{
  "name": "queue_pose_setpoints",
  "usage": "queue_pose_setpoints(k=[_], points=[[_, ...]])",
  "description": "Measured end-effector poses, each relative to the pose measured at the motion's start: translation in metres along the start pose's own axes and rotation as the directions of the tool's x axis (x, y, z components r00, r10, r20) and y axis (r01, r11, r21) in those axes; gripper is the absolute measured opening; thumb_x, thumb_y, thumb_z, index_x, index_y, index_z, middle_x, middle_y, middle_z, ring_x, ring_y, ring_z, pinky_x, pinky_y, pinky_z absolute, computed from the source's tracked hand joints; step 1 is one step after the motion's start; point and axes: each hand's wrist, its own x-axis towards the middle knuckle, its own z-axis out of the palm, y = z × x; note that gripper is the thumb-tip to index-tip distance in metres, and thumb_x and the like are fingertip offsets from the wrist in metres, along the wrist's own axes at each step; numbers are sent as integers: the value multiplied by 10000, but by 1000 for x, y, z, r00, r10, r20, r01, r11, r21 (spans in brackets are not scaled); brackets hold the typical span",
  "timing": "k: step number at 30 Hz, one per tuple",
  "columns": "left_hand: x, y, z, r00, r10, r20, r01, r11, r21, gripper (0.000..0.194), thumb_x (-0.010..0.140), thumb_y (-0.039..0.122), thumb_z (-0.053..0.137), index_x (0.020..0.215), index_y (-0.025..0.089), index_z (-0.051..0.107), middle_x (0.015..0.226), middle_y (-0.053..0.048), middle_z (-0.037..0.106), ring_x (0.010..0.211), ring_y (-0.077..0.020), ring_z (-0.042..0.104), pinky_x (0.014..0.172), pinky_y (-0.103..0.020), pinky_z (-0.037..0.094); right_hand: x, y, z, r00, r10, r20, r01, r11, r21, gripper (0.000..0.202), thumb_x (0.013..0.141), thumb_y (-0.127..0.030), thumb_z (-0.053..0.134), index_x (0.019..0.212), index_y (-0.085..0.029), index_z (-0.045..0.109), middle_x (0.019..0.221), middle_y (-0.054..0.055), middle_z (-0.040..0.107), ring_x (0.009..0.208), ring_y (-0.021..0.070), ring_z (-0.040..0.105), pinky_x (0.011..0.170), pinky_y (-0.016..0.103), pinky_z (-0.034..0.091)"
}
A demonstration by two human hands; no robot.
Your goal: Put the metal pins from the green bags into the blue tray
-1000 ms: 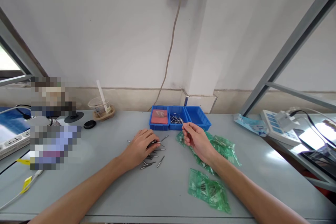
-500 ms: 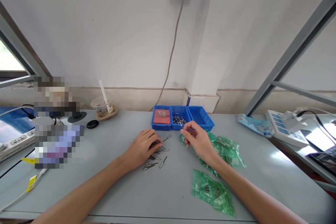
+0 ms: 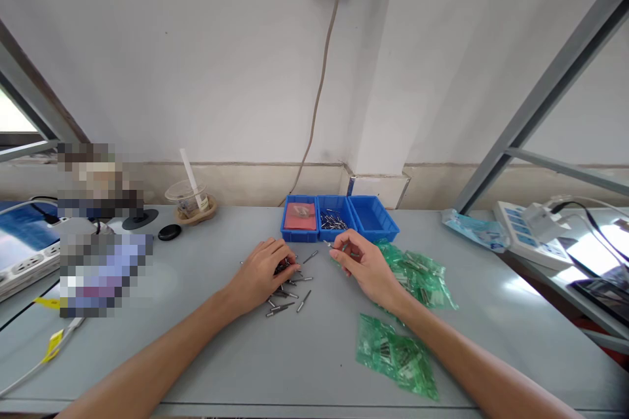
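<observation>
My left hand [image 3: 265,270] rests on the table with its fingers curled around several thin metal pins. More metal pins [image 3: 303,302] lie loose beside and below it, pointing different ways. My right hand [image 3: 363,265] is closed in a pinch on one slim metal pin, whose pale tip [image 3: 327,244] sticks out to the left of the fingers. It hovers just in front of the middle blue bin [image 3: 336,235], which holds a heap of similar pins. Green plastic bags [image 3: 425,278] with metal parts inside lie partly beneath my right forearm.
The left blue bin [image 3: 299,236] holds a pink pad and a small clear bag. Beside the middle bin stands a third blue bin [image 3: 376,229]. Another green bag [image 3: 396,357] lies nearer me. A plastic cup [image 3: 184,194], a black disc [image 3: 170,232] and power strips [image 3: 528,232] flank the table.
My right hand has moved slightly left, and the pin in its fingers now points left rather than up toward the middle bin. My left hand stays over the pins. The view has shifted slightly.
</observation>
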Motion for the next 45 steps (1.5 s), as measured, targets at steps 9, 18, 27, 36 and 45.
queue_pose_setpoints(k=[9,18,27,36,45], points=[[-1,-4,3,1000,-12,-5,12,1000,3,257,1088,397,512,936,221,622,914,-26,654,841,-215,558,812,-375,458,3,1,-2,976,216,43,-216,904,369,401,936,-603,680,841,-226,580,723,-30,489,578,121,422,559,286,363],[-1,2,2,999,-14,40,14,1000,-1,228,1087,393,530,976,224,637,978,-30,657,913,-223,552,863,-389,451,13,7,-7,950,306,-62,-243,848,472,394,880,-559,766,820,-209,595,711,-36,468,535,93,362,490,259,312],[-4,6,-1,999,-30,25,27,996,83,269,1054,475,564,1180,249,637,1254,-76,599,1112,-276,543,981,-464,455,10,8,-7,999,-26,-24,25,999,-36,308,964,-559,654,1114,-300,724,938,42,680,767,216,598,667,347,487],[-18,11,9,991,-125,40,115,974,196,664,969,705,554,1459,258,517,1448,-146,554,1365,-409,469,1117,-651,345,-4,12,6,847,-248,469,505,648,-570,442,1095,-287,474,1527,-357,531,1510,59,596,1397,340,445,1137,578,362],[-34,15,26,955,-273,116,239,940,245,825,947,792,483,1602,305,368,1672,-181,343,1521,-548,234,1054,-911,97,0,13,6,874,-245,419,484,514,-708,242,1090,-176,451,1111,-236,684,1113,97,690,1022,277,552,876,437,430]])
